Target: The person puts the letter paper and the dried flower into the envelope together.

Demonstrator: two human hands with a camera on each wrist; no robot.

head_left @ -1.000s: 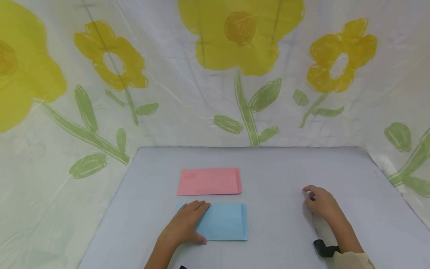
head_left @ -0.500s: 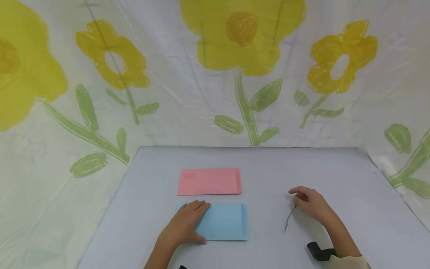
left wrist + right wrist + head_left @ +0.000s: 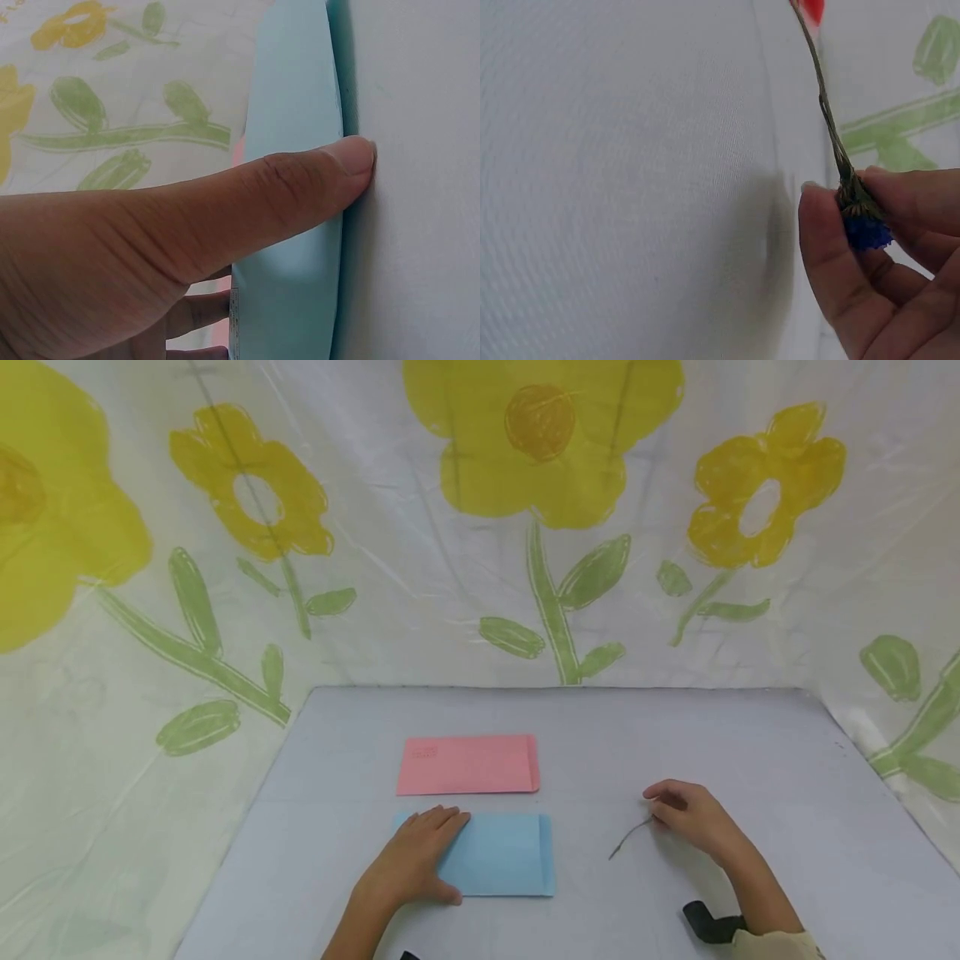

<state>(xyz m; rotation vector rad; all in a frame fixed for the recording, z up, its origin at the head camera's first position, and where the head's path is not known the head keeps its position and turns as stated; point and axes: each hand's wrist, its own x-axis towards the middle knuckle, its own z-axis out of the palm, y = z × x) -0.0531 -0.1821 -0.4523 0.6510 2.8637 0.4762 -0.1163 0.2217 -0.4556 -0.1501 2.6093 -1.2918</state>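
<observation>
A light-blue envelope (image 3: 501, 855) lies flat on the table, its flap at the right end. My left hand (image 3: 415, 862) rests over its left part, fingers spread toward the far side and the thumb (image 3: 300, 178) across the near edge. My right hand (image 3: 693, 814) is right of the envelope, thumb and fingers pinching a dried blue flower (image 3: 866, 231) just at its head. Its thin brown stem (image 3: 628, 839) points left and toward me, away from the fingers. The blue head is mostly hidden by the fingers in the head view.
A pink envelope (image 3: 467, 766) with small print at its upper left lies beyond the blue one. The white table (image 3: 585, 727) ends at a curtain (image 3: 390, 610) with painted yellow flowers. A black wrist mount (image 3: 708, 922) sits by the right wrist.
My right hand has moved left with the flower in its fingers. The stem has swung from pointing toward me to pointing left. The left hand and both envelopes stay put.
</observation>
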